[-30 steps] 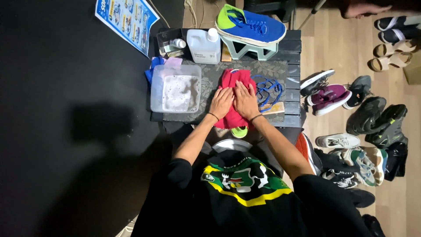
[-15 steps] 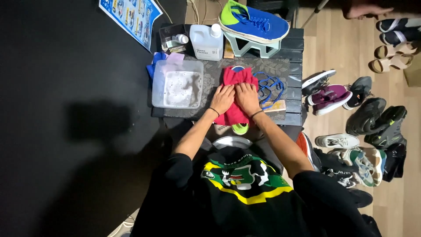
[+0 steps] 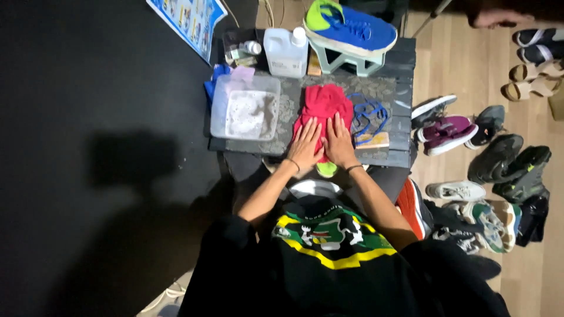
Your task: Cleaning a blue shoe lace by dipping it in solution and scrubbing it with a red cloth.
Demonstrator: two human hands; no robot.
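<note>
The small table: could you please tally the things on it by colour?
Red: 1, the cloth under the left hand and right hand
Blue: 2, the shoe and the laces
Clear or white: 2, the tub and the jug
Total: 5, leaving out small items at the back that are too unclear to sort

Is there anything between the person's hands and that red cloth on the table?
Nothing visible. The left hand and the right hand both lie flat, side by side, right on the red cloth. The plastic tub sits off to one side and the blue laces to the other, neither under the palms.
</note>
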